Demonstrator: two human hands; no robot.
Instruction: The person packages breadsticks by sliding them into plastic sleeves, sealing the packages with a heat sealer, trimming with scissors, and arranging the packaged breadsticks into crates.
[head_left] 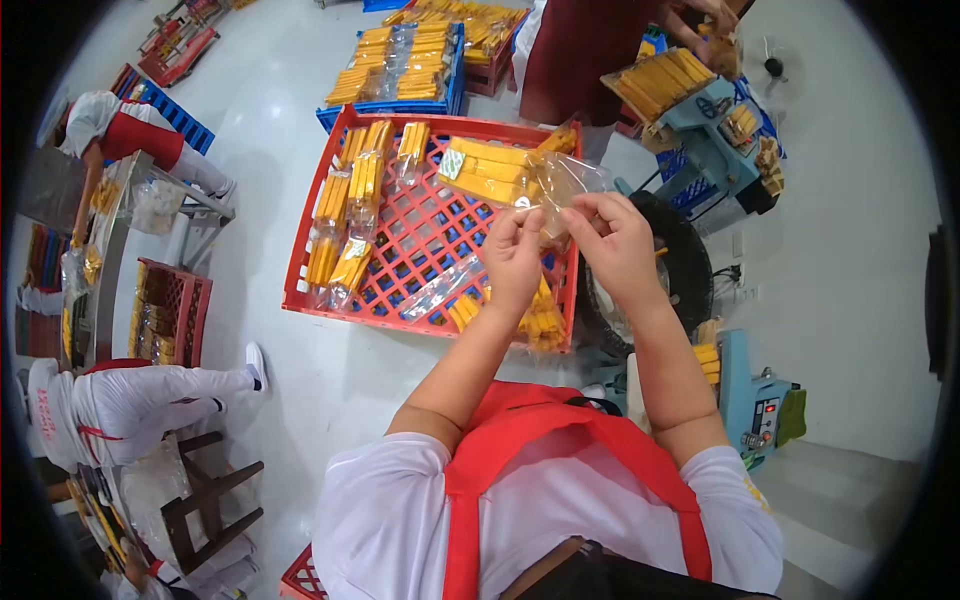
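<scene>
A clear plastic bag of yellow sticks (490, 172) hangs over the red crate (300, 262), its loose clear end toward me. My left hand (513, 258) is closed in a pinch at the near edge of that loose plastic. On the other side of the same edge, my right hand (615, 240) pinches the plastic between thumb and fingers. Inside the crate, several filled bags (348, 190) lie along the left side, and more yellow sticks (543, 318) are at the near right corner, partly hidden by my left forearm.
Beyond the red crate stands a blue crate (455, 100) with more filled bags. A black bin (690, 245) is close on the right, with blue-grey machines (715, 150) behind it. One co-worker in a maroon apron (580, 60) stands ahead; other people work at left tables.
</scene>
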